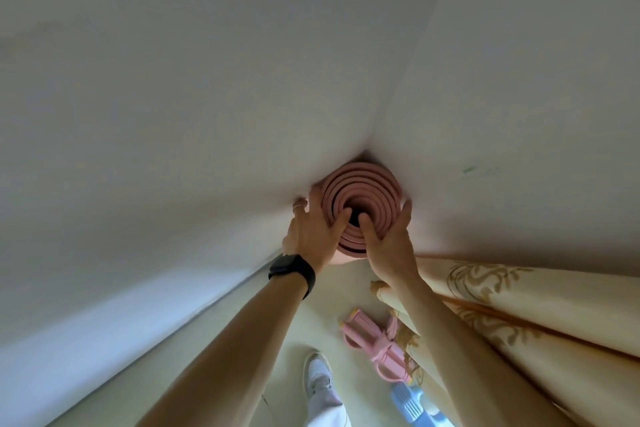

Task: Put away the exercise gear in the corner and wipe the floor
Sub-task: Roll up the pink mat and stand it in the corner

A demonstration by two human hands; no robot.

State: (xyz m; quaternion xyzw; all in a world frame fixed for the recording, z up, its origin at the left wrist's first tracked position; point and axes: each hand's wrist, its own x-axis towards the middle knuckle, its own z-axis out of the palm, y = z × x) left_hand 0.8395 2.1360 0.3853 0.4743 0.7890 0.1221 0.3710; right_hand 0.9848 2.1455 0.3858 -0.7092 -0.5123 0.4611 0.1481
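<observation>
Beyond your hands, where the two walls meet, the rolled pink mat (362,198) stands on end, its spiral top facing you. Your left hand (311,229), with a dark watch (292,272) on the wrist and a ring on one finger, wraps the left side of the roll, thumb hooked toward the hollow core. Your right hand (384,239) clasps the right side, thumb likewise at the core. Both hands are closed on the mat, most likely so it goes down straight and leans into the corner instead of springing open. Below your right forearm, near the curtain (519,308), a pink pedal resistance band (374,345) lies on the floor (329,295), not yet put away. Nearer you sit your white shoe (317,374) and a blue slipper-like thing (410,400), partly cut off. You cannot see the mat's lower end or whether it touches the floor. Curtain folds cover the floor to the right, and no cloth or mop for wiping shows.
</observation>
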